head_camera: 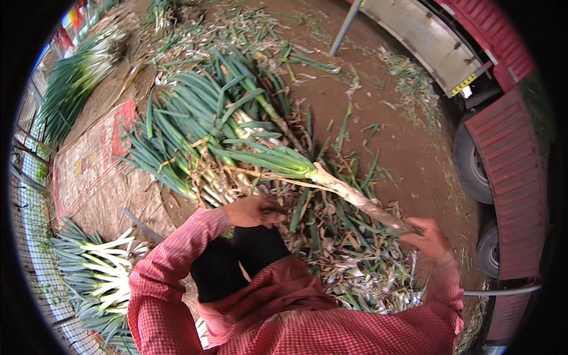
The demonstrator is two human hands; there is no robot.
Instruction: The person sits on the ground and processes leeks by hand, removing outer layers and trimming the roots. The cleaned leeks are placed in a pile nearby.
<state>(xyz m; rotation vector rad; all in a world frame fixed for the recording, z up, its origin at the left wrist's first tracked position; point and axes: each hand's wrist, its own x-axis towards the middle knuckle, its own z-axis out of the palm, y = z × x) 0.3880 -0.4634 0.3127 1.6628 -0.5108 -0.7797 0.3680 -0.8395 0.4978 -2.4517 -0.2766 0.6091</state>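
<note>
A large green onion (355,197) with a soiled, brownish outer skin lies slantwise in the air before me, its green leaves pointing left. My right hand (427,238) grips its root end. My left hand (257,212) hovers over my dark-clad knees, fingers bent and blurred; nothing shows in it. Beyond it is a heap of untrimmed green onions (191,102) with dry brown leaves around the stalks. Peeled white-stalked green onions (111,275) lie in a pile at my left.
Leaf and skin trimmings (364,275) cover the soil at my right. A woven sack sheet (88,164) lies at left, beside a wire mesh fence (31,239). Another onion bundle (84,75) is at far left. A red truck (510,177) and a metal pole (346,27) stand at right.
</note>
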